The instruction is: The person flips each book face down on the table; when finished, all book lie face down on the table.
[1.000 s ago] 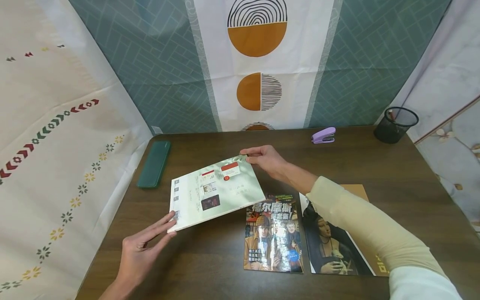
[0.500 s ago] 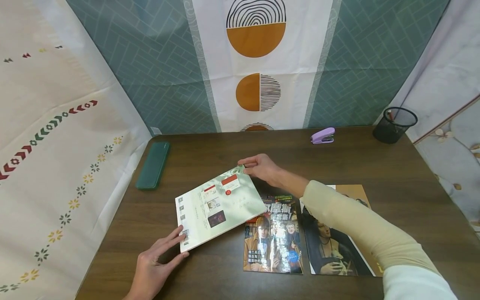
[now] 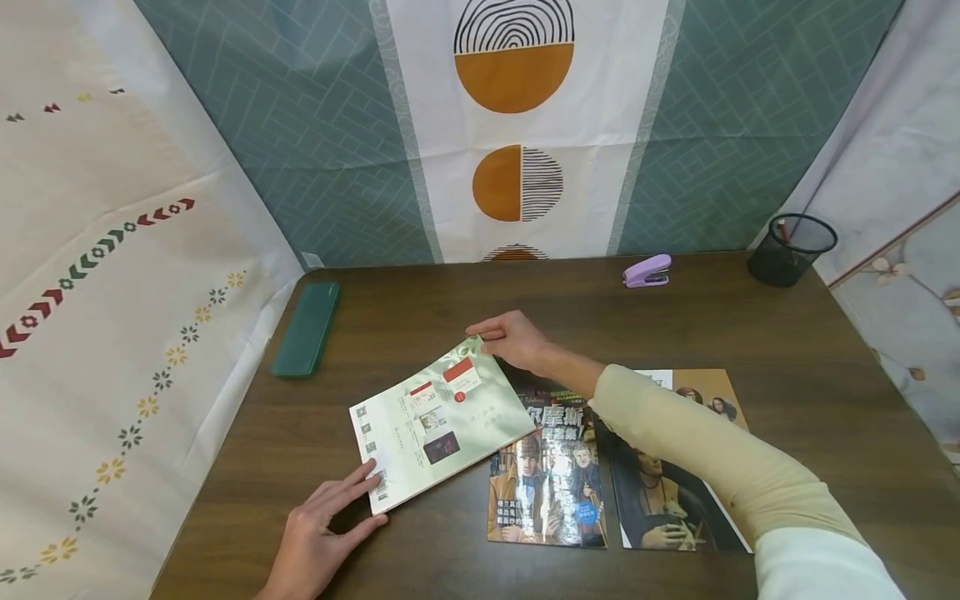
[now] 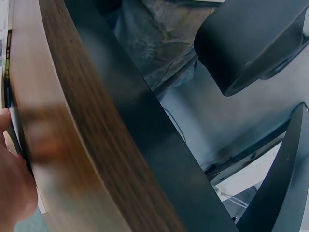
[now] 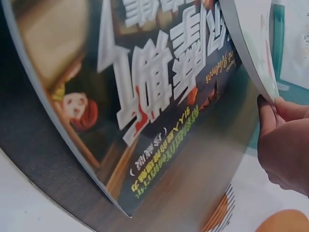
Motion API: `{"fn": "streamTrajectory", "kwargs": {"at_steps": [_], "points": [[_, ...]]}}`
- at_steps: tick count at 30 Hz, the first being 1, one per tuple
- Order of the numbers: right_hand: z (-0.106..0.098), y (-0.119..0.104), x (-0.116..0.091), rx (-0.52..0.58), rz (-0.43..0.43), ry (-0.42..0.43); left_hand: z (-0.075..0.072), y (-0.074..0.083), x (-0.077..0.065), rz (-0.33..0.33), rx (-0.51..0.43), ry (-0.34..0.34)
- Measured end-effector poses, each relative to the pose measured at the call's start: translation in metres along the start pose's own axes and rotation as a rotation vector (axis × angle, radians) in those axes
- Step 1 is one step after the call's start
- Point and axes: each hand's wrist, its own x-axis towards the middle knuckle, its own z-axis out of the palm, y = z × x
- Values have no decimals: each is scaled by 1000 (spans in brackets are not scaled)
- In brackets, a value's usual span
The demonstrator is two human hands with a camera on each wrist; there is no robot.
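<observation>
Pale-green rectangular paper book (image 3: 444, 427) has come nearer; right hand (image 3: 517, 342) pinches one corner, left hand (image 3: 318, 525) touches another, fingers apart. Probably light, bendy, so grab edges.

White glare on the magazine cover (image 3: 551, 479), wrist views partly soft.

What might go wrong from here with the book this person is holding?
In the head view, the green book overlaps the detective magazine, so lowering it might nudge or partly cover that cover. The right hand pinches just one corner, which could slip. The sleeve crosses over the portrait book and might drag it.
</observation>
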Motion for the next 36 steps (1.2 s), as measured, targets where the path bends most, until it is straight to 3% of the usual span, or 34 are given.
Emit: {"fn": "streamTrajectory", "kwargs": {"at_steps": [9,13,16,20,26,30,33,36], "points": [[1,5,-3,-106,-22,16,1,0,-1,0,60,-36],[3,6,-3,-173,-33,23,1,-2,1,56,86,-30],[4,9,-2,-216,-50,23,-1,-5,3,90,87,-63],[4,12,-2,-226,-73,20,-7,-13,11,100,53,-118],[2,15,-1,-172,-103,5,-19,-31,33,130,-50,-113],[0,13,-1,-191,-121,-1,-26,-44,48,55,-82,-166],[-2,13,-3,-211,-123,-20,-30,-52,57,-16,-45,-228],[-3,14,-7,-212,-125,-50,-32,-59,68,-42,24,-300]]}}
